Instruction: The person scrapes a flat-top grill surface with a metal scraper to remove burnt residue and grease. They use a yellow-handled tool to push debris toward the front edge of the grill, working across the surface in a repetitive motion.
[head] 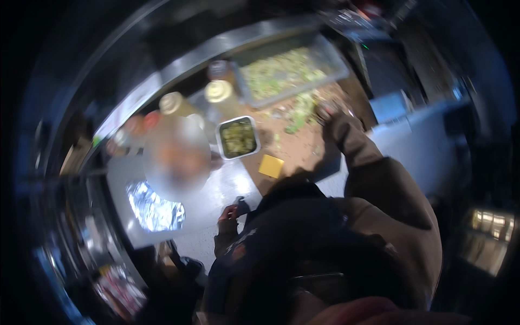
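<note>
My right hand (328, 110) reaches over the right side of a brown cutting board (302, 152), beside loose shredded lettuce (300, 115). It is dark and blurred, so its fingers and anything in them are unclear. My left hand (228, 213) is low at the front edge of the metal counter (221, 185), its fingers bent. Whether it grips the dark shape beside it cannot be told. A square yellow slice (271, 166), apparently cheese, lies on the board between the hands. Left of the board's middle stands a white-rimmed container of chopped green pickles (237, 138).
A clear plastic tub (292, 90) of shredded lettuce stands at the back. Squeeze bottles (219, 92) line up left of it. Crumpled aluminium foil (156, 209) lies on the counter's left, below a blurred round patch. A blue-lit surface (414, 142) adjoins on the right.
</note>
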{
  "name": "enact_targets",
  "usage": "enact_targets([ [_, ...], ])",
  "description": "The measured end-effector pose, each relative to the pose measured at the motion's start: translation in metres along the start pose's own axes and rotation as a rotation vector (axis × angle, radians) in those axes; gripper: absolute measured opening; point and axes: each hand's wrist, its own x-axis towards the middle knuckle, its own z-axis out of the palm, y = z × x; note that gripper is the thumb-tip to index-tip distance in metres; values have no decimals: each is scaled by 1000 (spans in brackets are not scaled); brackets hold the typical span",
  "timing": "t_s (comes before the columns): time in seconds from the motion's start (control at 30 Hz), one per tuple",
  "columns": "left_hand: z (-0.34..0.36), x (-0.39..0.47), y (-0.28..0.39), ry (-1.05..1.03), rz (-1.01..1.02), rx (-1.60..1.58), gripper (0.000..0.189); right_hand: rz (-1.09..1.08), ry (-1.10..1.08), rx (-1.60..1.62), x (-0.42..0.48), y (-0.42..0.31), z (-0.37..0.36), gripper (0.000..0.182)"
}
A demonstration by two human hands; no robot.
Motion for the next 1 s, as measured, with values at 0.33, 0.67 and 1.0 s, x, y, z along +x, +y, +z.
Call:
enact_targets([
  [0.33, 32, -20, 5, 172, 256, -96, 21, -226, -96, -67, 8, 10, 20, 42],
  [0.67, 21, -24, 80, 139, 127, 146, 19, -196, 2, 89, 24, 59, -9, 46],
  [1.0, -30, -50, 128, 98, 409, -49, 32, -462, 165, 482, -88, 54, -30, 50],
])
